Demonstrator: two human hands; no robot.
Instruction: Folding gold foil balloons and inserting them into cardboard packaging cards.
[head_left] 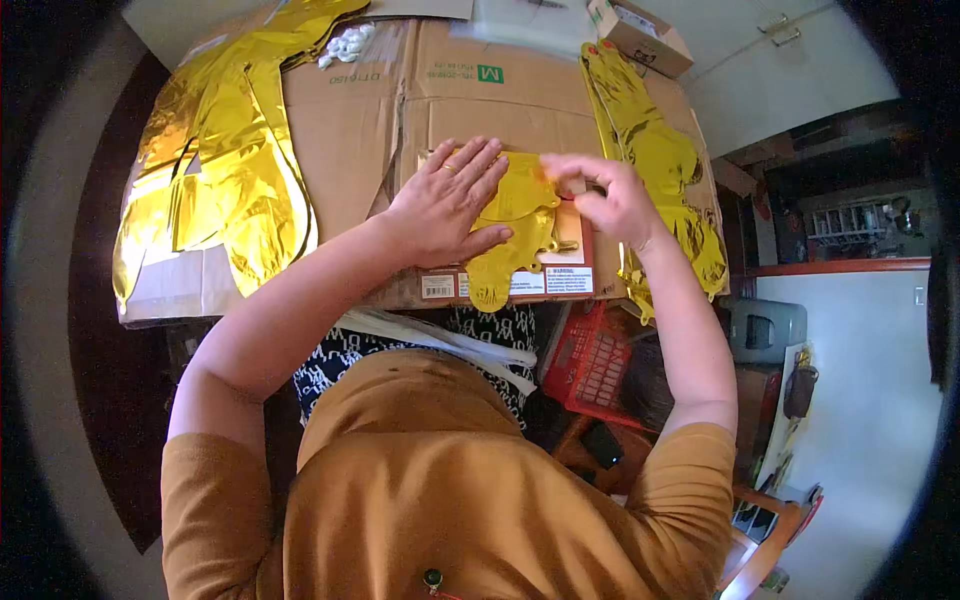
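A flat, uninflated gold foil balloon [520, 190] lies on a flat printed packet with a red border [568, 262], its rounded lower end reaching past the packet's near edge. My left hand [450, 195] rests flat, palm down, over the balloon's left side, fingers stretched out. At the balloon's upper right edge my right hand [615, 200] has its fingers bent in toward the thumb. Something small shows between them, partly reddish, slightly blurred and too small to name.
Large gold foil balloons [215, 150] spread over the cardboard-covered table [350, 150] at left; more gold foil [650, 150] lies at right. White coiled pieces [348, 45] and a small open carton [640, 35] sit at the back. A red plastic basket [590, 365] stands below the near edge.
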